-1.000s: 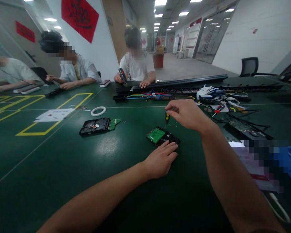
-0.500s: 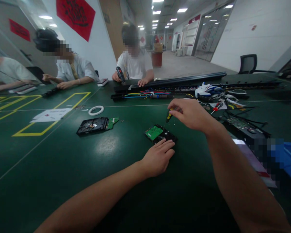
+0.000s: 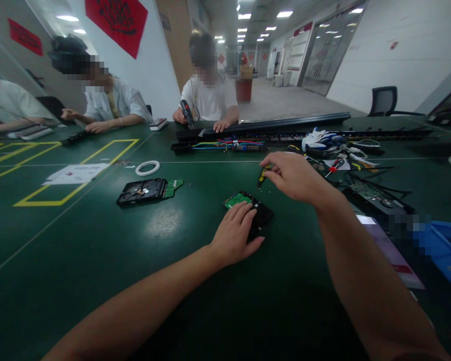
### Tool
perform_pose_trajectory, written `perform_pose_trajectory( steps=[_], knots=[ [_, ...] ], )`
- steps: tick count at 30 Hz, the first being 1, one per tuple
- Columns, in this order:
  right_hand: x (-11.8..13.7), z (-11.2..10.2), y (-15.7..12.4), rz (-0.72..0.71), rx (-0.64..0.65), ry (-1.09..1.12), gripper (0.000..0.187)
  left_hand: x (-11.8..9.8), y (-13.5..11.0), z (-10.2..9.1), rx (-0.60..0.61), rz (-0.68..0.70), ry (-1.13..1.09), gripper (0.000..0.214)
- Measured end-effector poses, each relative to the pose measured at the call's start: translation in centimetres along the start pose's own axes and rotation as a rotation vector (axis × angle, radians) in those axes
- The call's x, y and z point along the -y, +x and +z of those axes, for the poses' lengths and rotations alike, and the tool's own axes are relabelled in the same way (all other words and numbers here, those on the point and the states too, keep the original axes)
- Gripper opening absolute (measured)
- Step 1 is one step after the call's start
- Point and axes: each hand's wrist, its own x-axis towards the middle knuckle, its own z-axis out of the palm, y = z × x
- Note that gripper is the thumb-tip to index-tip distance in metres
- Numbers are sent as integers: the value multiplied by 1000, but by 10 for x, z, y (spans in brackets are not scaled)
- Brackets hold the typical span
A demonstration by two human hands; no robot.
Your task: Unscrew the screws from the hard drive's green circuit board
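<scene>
A black hard drive [image 3: 263,214] with a green circuit board [image 3: 237,198] lies flat on the dark green table in front of me. My left hand [image 3: 236,229] rests on the drive's near left part, fingers stretched over the board's edge and thumb out to the right. My right hand [image 3: 287,173] is closed round the handle of a black and yellow screwdriver [image 3: 262,177]. The screwdriver stands nearly upright, its thin shaft reaching down to the drive beside the board. Part of the board is hidden under my left fingers. A few tiny screws lie just beyond the drive.
Another opened hard drive [image 3: 143,191] and a white ring [image 3: 148,168] lie to the left. Gloves [image 3: 319,140], tools and cables clutter the right. A blue bin [image 3: 449,250] stands at the right edge. Across the table a person [image 3: 208,95] holds a power screwdriver [image 3: 187,112].
My left hand has shifted left and up onto the green board, its thumb now spread away. My right hand and the screwdriver stay at nearly the same spot.
</scene>
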Motion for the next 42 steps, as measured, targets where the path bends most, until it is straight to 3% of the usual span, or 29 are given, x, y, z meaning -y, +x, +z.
perform_pose_trajectory(
  steps=[4, 9, 15, 23, 27, 37, 42],
  knots=[
    [7, 2, 0, -19, -3, 15, 21, 8, 0, -1, -35, -137, 81, 94],
    [16, 2, 0, -32, 9, 41, 23, 8, 0, -1, 33, -189, 116, 106],
    [19, 2, 0, 9, -9, 52, 9, 7, 1, -1, 118, -266, 138, 102],
    [19, 6, 0, 75, -57, -146, 16, 11, 1, -1, 129, -259, 103, 102],
    [16, 5, 1, 34, -40, -111, 10, 13, 1, -1, 111, -254, 81, 100],
    [15, 5, 1, -21, -19, -29, 26, 14, 1, -1, 131, -229, 117, 102],
    [14, 1, 0, -9, 2, -71, 15, 14, 1, 0, 131, -246, 98, 103]
  ],
)
